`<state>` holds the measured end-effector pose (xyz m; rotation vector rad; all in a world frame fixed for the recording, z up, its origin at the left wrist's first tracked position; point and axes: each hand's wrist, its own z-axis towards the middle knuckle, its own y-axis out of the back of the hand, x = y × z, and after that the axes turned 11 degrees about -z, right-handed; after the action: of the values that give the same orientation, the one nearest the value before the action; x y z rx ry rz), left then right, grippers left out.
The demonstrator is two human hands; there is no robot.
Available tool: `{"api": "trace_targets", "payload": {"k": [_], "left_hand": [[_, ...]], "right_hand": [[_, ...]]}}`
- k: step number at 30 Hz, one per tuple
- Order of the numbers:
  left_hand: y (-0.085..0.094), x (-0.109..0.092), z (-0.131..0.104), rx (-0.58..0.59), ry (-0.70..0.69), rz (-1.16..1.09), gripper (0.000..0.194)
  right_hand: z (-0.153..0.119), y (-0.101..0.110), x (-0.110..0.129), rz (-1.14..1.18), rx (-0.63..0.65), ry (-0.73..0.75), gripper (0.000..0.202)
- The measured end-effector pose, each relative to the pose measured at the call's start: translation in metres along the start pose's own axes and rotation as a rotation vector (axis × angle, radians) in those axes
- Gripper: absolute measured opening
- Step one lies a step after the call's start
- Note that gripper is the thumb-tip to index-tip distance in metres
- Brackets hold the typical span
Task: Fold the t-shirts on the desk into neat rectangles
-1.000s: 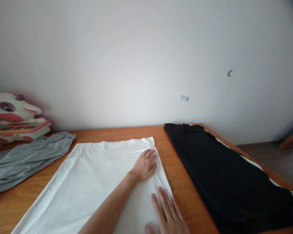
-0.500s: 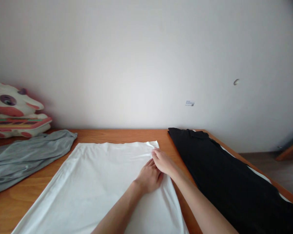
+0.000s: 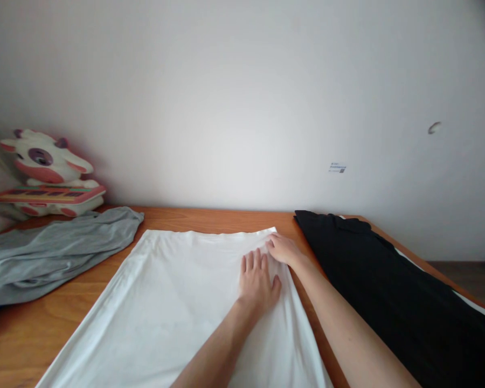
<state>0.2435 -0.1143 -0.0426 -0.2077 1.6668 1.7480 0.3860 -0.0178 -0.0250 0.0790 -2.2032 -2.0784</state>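
At about ten o'clock a cow-shaped plush toy [image 3: 50, 172] is leaning against the wall, and just in front of it a grey garment [image 3: 52, 250] is lying loosely on the wooden table [image 3: 44, 315]. The white cloth [image 3: 173, 302] is lying spread flat across the middle of the table, running from six o'clock up toward twelve. The left hand [image 3: 258, 280] is pressing palm-down on the cloth near its far right corner, fingers spread and flat, gripping nothing. Just beside it at one o'clock, the right hand [image 3: 283, 249] is resting on that corner with fingers curled; whether it is pinching the fabric I cannot tell. Smoothing well here likely means keeping the left palm anchoring while the right is drawing the edge taut and straight. At three o'clock a black garment [image 3: 388, 291] is lying along the table's right side.
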Motion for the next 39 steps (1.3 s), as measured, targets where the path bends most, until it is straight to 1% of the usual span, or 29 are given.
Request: {"api": "trace_targets", "payload": {"k": [2, 4, 5, 8, 11, 13, 16, 17, 19, 21, 24, 27, 28, 30, 32, 34, 36, 39], "left_hand": [[0.0, 0.002, -0.001, 0.019, 0.031, 0.033, 0.078], [0.002, 0.003, -0.002, 0.038, 0.011, 0.047, 0.081], [0.004, 0.004, -0.002, 0.039, 0.001, 0.053, 0.077], [0.008, 0.01, 0.001, 0.012, -0.048, 0.068, 0.054], [0.01, 0.022, 0.011, -0.035, -0.111, 0.048, 0.041], [0.009, 0.033, 0.019, -0.045, -0.156, -0.009, 0.039], [0.01, 0.051, 0.03, -0.053, -0.212, -0.102, 0.048], [0.011, 0.057, 0.032, -0.06, -0.216, -0.12, 0.051], [0.016, 0.067, 0.032, -0.072, -0.195, -0.103, 0.051], [0.02, 0.072, 0.031, -0.064, -0.154, -0.024, 0.047], [0.023, 0.07, 0.032, -0.045, -0.082, 0.102, 0.045], [0.019, 0.056, 0.044, -0.081, -0.05, 0.133, 0.042], [0.017, 0.05, 0.049, -0.087, -0.066, 0.135, 0.04], [0.013, 0.04, 0.063, -0.052, -0.159, 0.126, 0.037], [0.009, 0.033, 0.077, 0.028, -0.288, 0.11, 0.035], [0.005, 0.031, 0.09, 0.104, -0.379, 0.099, 0.035], [0.0, 0.032, 0.103, 0.143, -0.407, 0.097, 0.038], [-0.007, 0.034, 0.115, 0.126, -0.391, 0.096, 0.041]], "right_hand": [[-0.002, 0.001, -0.002, -0.01, -0.029, 0.009, 0.04], [-0.004, 0.001, -0.003, -0.005, -0.06, 0.01, 0.038], [-0.004, 0.001, -0.003, 0.005, -0.076, 0.008, 0.037], [-0.003, 0.003, 0.001, 0.059, -0.142, -0.014, 0.036], [-0.012, 0.002, 0.013, 0.128, -0.247, -0.051, 0.045], [-0.029, -0.006, 0.023, 0.168, -0.302, -0.069, 0.052], [-0.069, -0.029, 0.035, 0.201, -0.329, -0.061, 0.054], [-0.083, -0.037, 0.036, 0.196, -0.346, -0.038, 0.056], [-0.106, -0.049, 0.036, 0.156, -0.339, -0.022, 0.062], [-0.12, -0.052, 0.033, 0.123, -0.303, -0.028, 0.065], [-0.125, -0.046, 0.03, 0.102, -0.256, -0.027, 0.063], [-0.123, -0.039, 0.031, 0.084, -0.259, -0.013, 0.06], [-0.123, -0.038, 0.033, 0.076, -0.26, -0.01, 0.06], [-0.124, -0.036, 0.035, 0.061, -0.252, -0.004, 0.061], [-0.125, -0.034, 0.036, 0.057, -0.247, -0.002, 0.061], [-0.126, -0.033, 0.036, 0.07, -0.246, 0.001, 0.062], [-0.127, -0.031, 0.036, 0.086, -0.236, -0.002, 0.064], [-0.127, -0.028, 0.036, 0.098, -0.209, -0.015, 0.066]]}}
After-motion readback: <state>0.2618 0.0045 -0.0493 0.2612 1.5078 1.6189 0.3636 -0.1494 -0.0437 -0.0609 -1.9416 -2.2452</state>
